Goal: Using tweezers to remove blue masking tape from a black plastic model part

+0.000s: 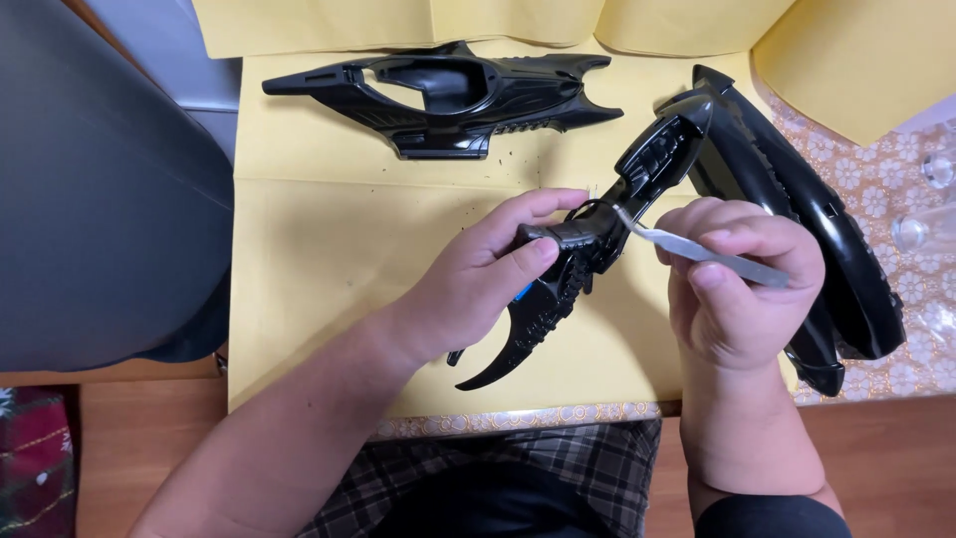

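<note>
Far out past the left hand's wrist side, a dark grey rounded mass (pixel 100 189) fills the edge of view; what it is I cannot tell.

Left hand (pixel 478 274): closed around a black plastic shell piece (pixel 597 224), thumb pressed on top, fingers curled over the far side. The piece is long and narrow, hollow side up. One end curves into a pointed fin below the palm; the other end rises diagonally away from the fingertips, toward the upper right. A small blue spot shows just under the thumb.

Beyond the left hand's fingertips, well apart, a second black shell (pixel 448 95) lies flat on the yellow paper (pixel 319 259), open cavity facing up. Small dark specks are scattered on the paper between this shell and the hand.

Right hand (pixel 737 289): closed in a pinch on a slim metal tool (pixel 697 249), thumb and forefinger clamped on the shank. The tool's tip points toward the left hand and touches the held shell piece near its middle, just beside the left fingertips.

Behind the right hand's knuckles, a third black curved shell (pixel 807 199) lies partly hidden by the hand; it runs from above the fingers down past the wrist.

Farther out on that side, a lace-pattern tablecloth (pixel 896 179) with clear glass items (pixel 921 229), blurred.

Below both forearms, plaid fabric (pixel 558 463) at the table's near edge.
</note>
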